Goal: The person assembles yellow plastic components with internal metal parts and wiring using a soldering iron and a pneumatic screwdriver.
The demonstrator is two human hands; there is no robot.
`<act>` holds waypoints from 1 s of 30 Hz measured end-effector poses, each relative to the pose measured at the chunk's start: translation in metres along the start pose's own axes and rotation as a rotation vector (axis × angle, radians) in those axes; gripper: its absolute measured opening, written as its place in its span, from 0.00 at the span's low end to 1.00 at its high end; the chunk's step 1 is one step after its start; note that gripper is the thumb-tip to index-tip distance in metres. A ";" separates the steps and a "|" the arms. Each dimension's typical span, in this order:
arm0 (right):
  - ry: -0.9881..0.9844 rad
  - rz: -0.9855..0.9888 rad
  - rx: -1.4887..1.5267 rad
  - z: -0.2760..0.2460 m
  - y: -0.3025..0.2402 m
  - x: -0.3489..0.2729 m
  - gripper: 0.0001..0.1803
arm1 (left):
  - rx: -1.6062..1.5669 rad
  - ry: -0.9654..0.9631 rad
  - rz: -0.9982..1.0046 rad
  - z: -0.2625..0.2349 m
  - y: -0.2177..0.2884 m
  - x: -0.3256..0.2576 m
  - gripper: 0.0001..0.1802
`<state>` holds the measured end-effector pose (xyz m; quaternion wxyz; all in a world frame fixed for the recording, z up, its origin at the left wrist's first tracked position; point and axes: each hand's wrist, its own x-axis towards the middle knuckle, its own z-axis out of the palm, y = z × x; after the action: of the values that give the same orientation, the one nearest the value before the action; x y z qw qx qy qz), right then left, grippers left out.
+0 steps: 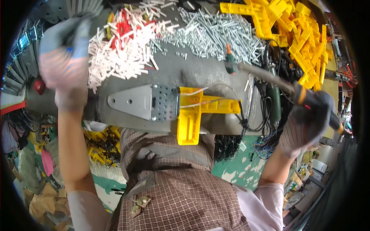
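Observation:
My left hand (63,61), in a pale glove and smeared by motion, is at the upper left beside a fan of grey metal plates (83,7). Whether its fingers hold anything does not show. At the right, my gloved right hand (306,123) grips a tool with a black-and-orange handle and a long metal shaft (269,78), which points left over the bench. Between my hands lies a tapered grey metal plate (133,102) with two holes. It meets a perforated metal bracket (165,103), beside a yellow plastic part (189,121) with a thin cable across it.
White plastic strips (119,61), some red pieces (125,29) and silver screws (216,34) are heaped behind. Yellow plastic parts (304,42) pile up at the far right. A green-handled tool (230,63), a green cylindrical tool (274,102) and black cables lie nearer.

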<state>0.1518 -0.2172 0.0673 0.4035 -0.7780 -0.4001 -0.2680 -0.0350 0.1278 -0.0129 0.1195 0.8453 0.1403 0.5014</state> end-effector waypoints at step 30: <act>-0.507 -0.075 -0.102 0.092 0.042 0.032 0.20 | -0.620 -0.352 -0.115 -0.002 0.079 -0.018 0.08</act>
<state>0.2130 -0.1418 0.0248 0.2404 -0.8244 -0.5027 -0.0990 -0.0360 0.0475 0.0009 0.4205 0.8331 0.0064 0.3593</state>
